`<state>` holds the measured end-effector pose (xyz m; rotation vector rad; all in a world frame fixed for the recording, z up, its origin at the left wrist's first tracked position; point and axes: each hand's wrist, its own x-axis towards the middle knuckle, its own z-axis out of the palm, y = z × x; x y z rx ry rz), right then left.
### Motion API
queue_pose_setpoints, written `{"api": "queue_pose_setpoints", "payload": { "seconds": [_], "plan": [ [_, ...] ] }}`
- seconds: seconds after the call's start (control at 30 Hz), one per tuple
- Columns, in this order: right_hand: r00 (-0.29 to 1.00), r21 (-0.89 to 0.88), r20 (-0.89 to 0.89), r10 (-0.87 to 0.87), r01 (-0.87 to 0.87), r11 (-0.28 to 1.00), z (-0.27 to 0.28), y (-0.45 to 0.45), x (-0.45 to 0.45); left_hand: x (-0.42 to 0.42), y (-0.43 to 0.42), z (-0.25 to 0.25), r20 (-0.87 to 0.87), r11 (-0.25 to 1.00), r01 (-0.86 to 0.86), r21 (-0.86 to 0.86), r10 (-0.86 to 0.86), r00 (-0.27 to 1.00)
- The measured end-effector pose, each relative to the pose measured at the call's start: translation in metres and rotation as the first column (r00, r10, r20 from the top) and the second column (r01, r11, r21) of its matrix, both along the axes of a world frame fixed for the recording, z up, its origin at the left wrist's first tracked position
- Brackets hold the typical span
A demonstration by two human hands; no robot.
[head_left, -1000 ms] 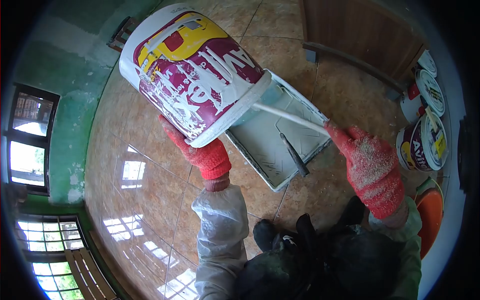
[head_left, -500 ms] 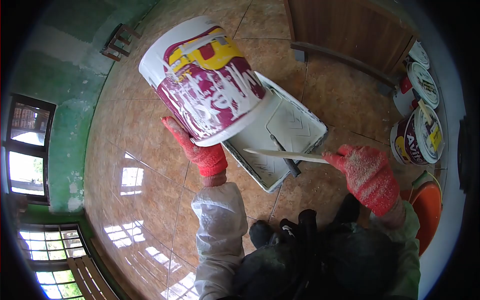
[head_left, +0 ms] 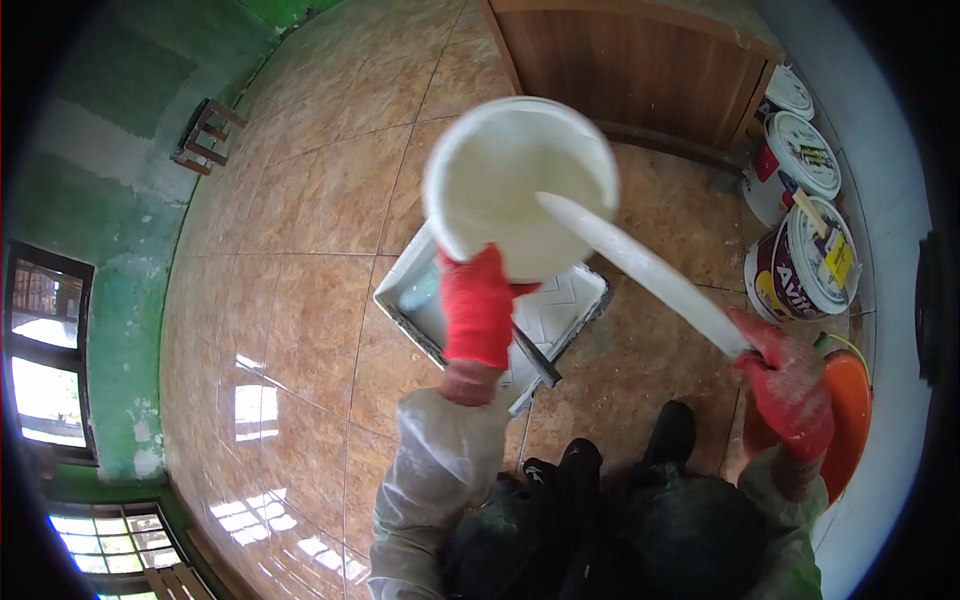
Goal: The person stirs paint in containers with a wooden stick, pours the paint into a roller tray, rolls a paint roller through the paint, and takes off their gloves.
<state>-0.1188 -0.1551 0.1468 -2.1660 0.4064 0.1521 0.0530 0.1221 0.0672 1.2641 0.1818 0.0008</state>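
A white paint bucket [head_left: 520, 106] is held up over the paint tray, its mouth turned toward me and pale paint [head_left: 490, 185] showing inside. My left hand [head_left: 478, 315], in a red glove, grips it at the near side. A long flat stirring stick [head_left: 655, 275] coated in white paint is in my right hand [head_left: 790, 390], also gloved in red. Its far tip reaches over the bucket's mouth. Below, the paint tray [head_left: 594, 292] lies on the tiles, partly hidden by the bucket and left hand. A paint roller [head_left: 537, 357] with a dark handle rests in it.
Lidded paint buckets [head_left: 800, 265] line the right wall. An orange bucket [head_left: 850, 420] stands beside my right arm. Ahead is a wooden cabinet [head_left: 630, 70]. A small stool [head_left: 205, 137] is by the green wall at the left. My shoes [head_left: 672, 430] are just below the tray.
The paint bucket has swung right and tipped so its mouth faces me instead of its labelled side. My right hand has moved right and down, the stick now angled up toward the bucket's mouth.
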Motion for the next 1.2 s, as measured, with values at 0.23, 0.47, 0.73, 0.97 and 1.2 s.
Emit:
{"api": "queue_pose_setpoints", "payload": {
  "seconds": [0.23,0.47,0.73,0.97,1.2],
  "plan": [
    [0.911,-0.995,0.047,0.41,0.079,-0.063,0.018,-0.066,-0.005,-0.015,-0.103,-0.007,-0.257,0.905,0.372,-0.209,-0.418,0.872],
    [0.931,-0.821,-0.182,0.318,0.034,-0.57,-0.018,-0.082,0.057,-0.033,-0.14,-0.047,-0.369,0.778,0.389,-0.492,-0.592,0.717],
    [0.82,-0.996,-0.083,0.566,-0.045,-0.081,-0.032,-0.082,0.119,-0.03,-0.157,-0.055,-0.372,0.824,0.297,-0.483,-0.5,0.782],
    [0.798,-0.524,0.502,0.333,-0.026,0.851,-0.02,0.035,0.09,-0.049,-0.098,-0.039,-0.313,0.637,0.7,-0.322,-0.77,0.557],
    [0.849,-0.32,0.13,0.512,-0.452,0.832,-0.136,0.14,0.078,-0.114,0.038,-0.102,-0.003,0.752,-0.052,0.657,0.072,0.997]
  ]
}}
